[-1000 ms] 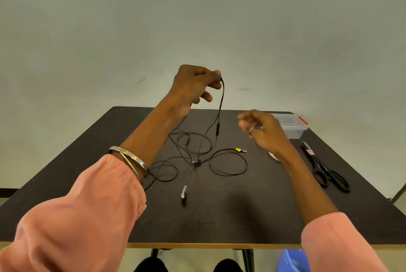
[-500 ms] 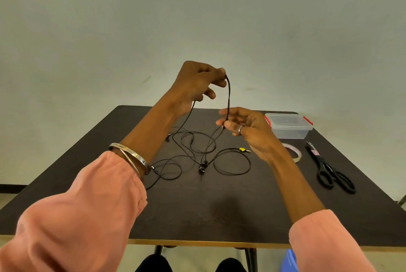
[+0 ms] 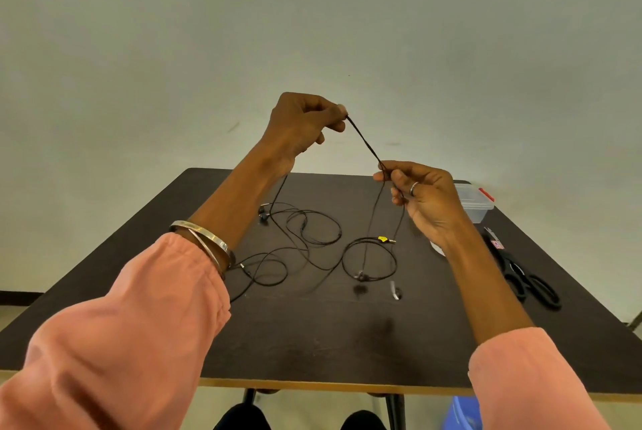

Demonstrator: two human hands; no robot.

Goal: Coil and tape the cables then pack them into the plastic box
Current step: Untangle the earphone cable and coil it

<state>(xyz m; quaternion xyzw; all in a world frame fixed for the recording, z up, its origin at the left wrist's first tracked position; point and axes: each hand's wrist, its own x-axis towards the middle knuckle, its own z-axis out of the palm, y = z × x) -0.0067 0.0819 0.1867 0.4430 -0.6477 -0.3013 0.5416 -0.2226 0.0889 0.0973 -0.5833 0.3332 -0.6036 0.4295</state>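
We pinched the black cable (image 3: 364,142) taut between left hand (image 3: 300,123) and right hand (image 3: 422,193), above the surface (image 3: 312,332).

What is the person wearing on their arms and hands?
Both arms have loose salmon-pink sleeves pushed up, leaving the forearms bare. The left hand is bare of rings, but its wrist carries two silver metal bangles just above the cuff. The right hand wears one silver ring on a finger.
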